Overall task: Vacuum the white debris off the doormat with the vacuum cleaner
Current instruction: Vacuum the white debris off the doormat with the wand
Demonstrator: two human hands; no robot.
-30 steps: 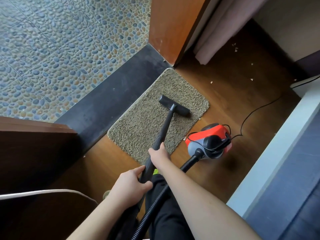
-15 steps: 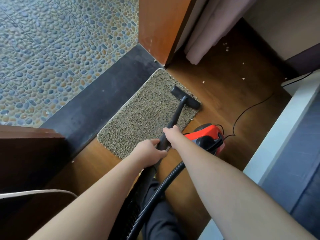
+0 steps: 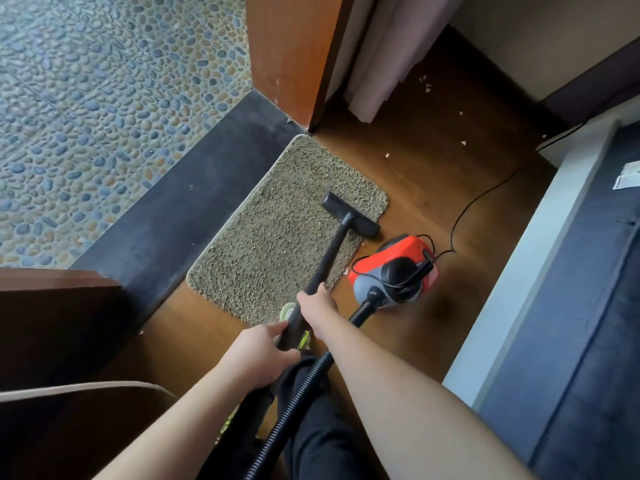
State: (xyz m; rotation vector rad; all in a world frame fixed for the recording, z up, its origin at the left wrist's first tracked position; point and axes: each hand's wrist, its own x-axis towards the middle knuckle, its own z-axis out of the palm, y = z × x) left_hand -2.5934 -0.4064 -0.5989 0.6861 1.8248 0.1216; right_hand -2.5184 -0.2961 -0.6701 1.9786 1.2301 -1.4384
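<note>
On the doormat (image 3: 277, 237), near its right edge: nozzle (image 3: 349, 219) of the rigid wand (image 3: 325, 265). Right hand (image 3: 317, 303) and left hand (image 3: 259, 351) curled around the shaft. Probably light, stiff; best gripped mid-shaft. Canister (image 3: 394, 268) just beside.

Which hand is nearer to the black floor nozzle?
Right. The right hand grips the wand higher up, closer to the floor nozzle; the left hand holds the wand's lower end, farther back.
</note>
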